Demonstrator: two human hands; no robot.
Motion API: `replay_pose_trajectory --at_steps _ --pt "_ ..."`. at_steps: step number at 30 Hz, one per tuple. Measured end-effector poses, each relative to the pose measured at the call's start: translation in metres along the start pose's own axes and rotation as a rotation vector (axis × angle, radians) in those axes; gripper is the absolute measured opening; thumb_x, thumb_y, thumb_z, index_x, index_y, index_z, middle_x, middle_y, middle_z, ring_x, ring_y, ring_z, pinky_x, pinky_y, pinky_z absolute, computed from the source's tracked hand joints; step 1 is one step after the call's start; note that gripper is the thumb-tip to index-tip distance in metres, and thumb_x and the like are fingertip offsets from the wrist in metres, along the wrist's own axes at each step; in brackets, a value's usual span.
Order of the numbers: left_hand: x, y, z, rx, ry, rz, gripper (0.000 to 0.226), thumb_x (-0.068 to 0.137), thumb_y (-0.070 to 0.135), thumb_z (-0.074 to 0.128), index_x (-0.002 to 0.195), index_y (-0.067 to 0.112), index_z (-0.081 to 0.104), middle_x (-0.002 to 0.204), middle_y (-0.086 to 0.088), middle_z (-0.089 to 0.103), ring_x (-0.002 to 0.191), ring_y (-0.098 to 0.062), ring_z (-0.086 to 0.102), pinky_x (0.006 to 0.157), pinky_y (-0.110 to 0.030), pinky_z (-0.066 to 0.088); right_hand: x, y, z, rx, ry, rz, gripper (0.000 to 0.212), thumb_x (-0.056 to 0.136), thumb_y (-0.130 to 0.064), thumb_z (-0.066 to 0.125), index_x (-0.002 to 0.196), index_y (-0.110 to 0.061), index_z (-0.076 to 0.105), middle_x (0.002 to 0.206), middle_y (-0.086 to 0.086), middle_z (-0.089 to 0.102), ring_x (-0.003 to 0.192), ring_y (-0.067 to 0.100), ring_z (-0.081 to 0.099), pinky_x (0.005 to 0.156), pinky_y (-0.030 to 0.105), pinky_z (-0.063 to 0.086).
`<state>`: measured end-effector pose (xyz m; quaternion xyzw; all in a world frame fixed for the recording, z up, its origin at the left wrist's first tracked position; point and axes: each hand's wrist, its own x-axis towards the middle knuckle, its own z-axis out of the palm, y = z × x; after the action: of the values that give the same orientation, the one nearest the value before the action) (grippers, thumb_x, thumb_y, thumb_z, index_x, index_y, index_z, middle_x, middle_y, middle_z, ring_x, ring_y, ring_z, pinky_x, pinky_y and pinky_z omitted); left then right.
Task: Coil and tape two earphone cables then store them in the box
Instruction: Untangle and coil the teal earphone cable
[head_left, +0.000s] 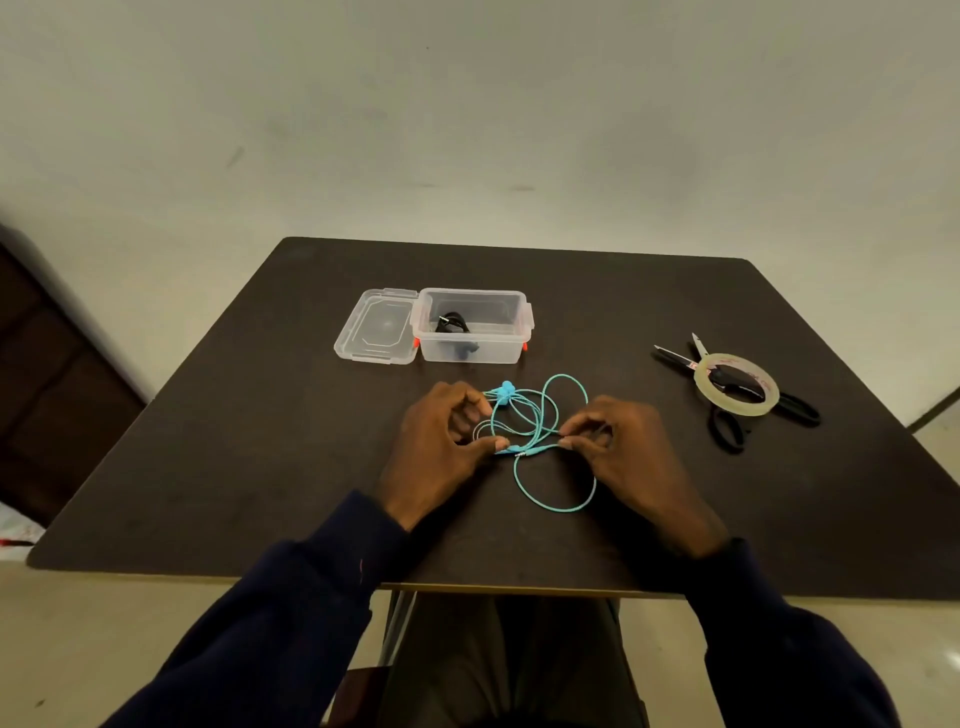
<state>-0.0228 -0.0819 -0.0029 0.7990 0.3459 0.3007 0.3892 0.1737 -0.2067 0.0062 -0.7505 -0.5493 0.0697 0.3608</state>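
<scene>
Two dark blue sleeves, the left sleeve (291, 597) and the right sleeve (769, 649), reach in from the bottom edge over the person's lap and onto a dark brown table (260, 441). Both hands sit close together near the middle of the tabletop, a little toward its near edge.

The left hand (441, 441) has its fingers curled in, and its thumb tip meets the teal earphone cable (566, 511) at a small connector, with pale strands passing under the bent fingers. The right hand (628, 457) pinches the same cable between thumb and forefinger, its other fingers curled behind. The stretch of cable between the two grips is short and nearly level. Below it one loose loop hangs toward the person and lies on the table. Beyond the hands several more loops spread out flat, and the blue earbuds (505, 388) lie together just past the left hand's knuckles.

Farther back stands a clear plastic box (470, 353) with orange latches, open. Its lid (376, 327) lies flat, touching the box's left side. Inside the box rests a black earphone coil (452, 323).

Off to the right, well apart from the hands, a roll of clear tape (737, 409) lies on top of black-handled scissors (675, 357), whose blades are parted. A plain pale wall rises behind the table.
</scene>
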Motion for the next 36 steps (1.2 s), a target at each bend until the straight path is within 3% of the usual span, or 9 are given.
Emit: replay_pose_trajectory --at_steps 6,14,18,20,23,25,30,33,36 --pt "0.000 0.012 0.005 0.083 -0.007 -0.112 0.043 0.078 0.028 0.085 0.100 0.026 0.048 0.075 0.004 0.064 0.064 -0.008 0.061 0.062 -0.024 0.052 -0.008 -0.005 0.016 -0.148 -0.087 -0.012 0.009 0.087 -0.017 0.075 0.082 -0.023 0.071 0.087 -0.010 0.058 0.089 0.009 0.049 0.078 0.027 0.043" --pt "-0.003 0.004 -0.005 -0.015 0.053 0.070 0.021 0.087 0.019 0.076 0.105 0.026 0.068 0.102 0.010 0.064 0.089 -0.001 0.062 0.074 -0.012 0.051 -0.010 -0.008 0.009 -0.168 -0.146 0.000 0.008 0.089 -0.022 0.073 0.085 -0.025 0.067 0.090 -0.013 0.056 0.087 0.005 0.049 0.077 0.028 0.048" --pt "-0.006 0.017 -0.003 0.181 -0.181 0.224 0.030 0.093 0.035 0.066 0.122 0.028 0.070 0.122 0.007 0.068 0.107 -0.005 0.055 0.090 -0.023 0.047 -0.004 -0.027 0.011 -0.061 -0.153 -0.087 0.011 0.095 -0.017 0.064 0.088 -0.026 0.066 0.094 -0.010 0.063 0.090 0.003 0.057 0.079 0.025 0.051" --pt "-0.005 0.028 -0.007 0.165 -0.203 0.244 0.026 0.094 0.032 0.064 0.118 0.025 0.072 0.110 0.004 0.074 0.096 -0.006 0.062 0.085 -0.025 0.052 0.002 -0.041 0.008 0.084 -0.102 -0.158 0.002 0.092 -0.019 0.069 0.092 -0.021 0.069 0.091 -0.007 0.070 0.084 0.002 0.066 0.076 0.020 0.055" --pt "0.006 0.041 -0.028 -0.065 -0.163 0.155 0.013 0.095 0.015 0.065 0.092 0.020 0.077 0.072 0.005 0.074 0.067 -0.002 0.067 0.068 -0.022 0.054 0.014 -0.059 0.002 0.402 -0.098 -0.083 0.010 0.089 -0.008 0.072 0.099 -0.005 0.068 0.079 0.005 0.072 0.064 0.013 0.069 0.064 0.025 0.059" --pt "0.015 0.048 -0.047 -0.214 -0.126 0.051 0.017 0.096 0.008 0.062 0.084 0.015 0.074 0.062 0.006 0.069 0.056 -0.001 0.064 0.059 -0.016 0.050 0.020 -0.063 -0.005 0.688 -0.248 0.043 0.026 0.091 0.000 0.068 0.114 0.000 0.059 0.075 0.015 0.069 0.058 0.025 0.066 0.058 0.034 0.060" --pt "0.031 0.047 -0.107 -0.654 0.043 -0.147 0.019 0.099 0.020 0.059 0.090 0.007 0.071 0.071 0.001 0.069 0.062 -0.009 0.062 0.061 -0.019 0.053 0.027 -0.052 -0.020 0.624 -0.451 0.010 0.019 0.093 -0.006 0.066 0.110 0.001 0.070 0.070 0.013 0.066 0.060 0.021 0.059 0.055 0.027 0.055" --pt "0.031 0.023 -0.122 -0.499 0.087 -0.234 0.011 0.095 0.014 0.065 0.093 0.007 0.073 0.080 -0.005 0.077 0.064 -0.011 0.069 0.062 -0.020 0.056 0.030 -0.043 -0.028 0.656 -0.249 0.062 0.015 0.092 -0.017 0.068 0.100 -0.007 0.076 0.068 0.012 0.068 0.054 0.012 0.056 0.049 0.020 0.047" --pt "0.022 0.001 -0.113 -0.237 -0.175 -0.291 0.010 0.093 0.000 0.065 0.092 0.005 0.074 0.081 -0.010 0.078 0.064 -0.011 0.071 0.062 -0.020 0.057 0.036 -0.043 -0.031 0.438 -0.103 0.005 0.011 0.091 -0.022 0.071 0.096 -0.016 0.078 0.070 0.006 0.074 0.057 0.008 0.064 0.053 0.016 0.048"
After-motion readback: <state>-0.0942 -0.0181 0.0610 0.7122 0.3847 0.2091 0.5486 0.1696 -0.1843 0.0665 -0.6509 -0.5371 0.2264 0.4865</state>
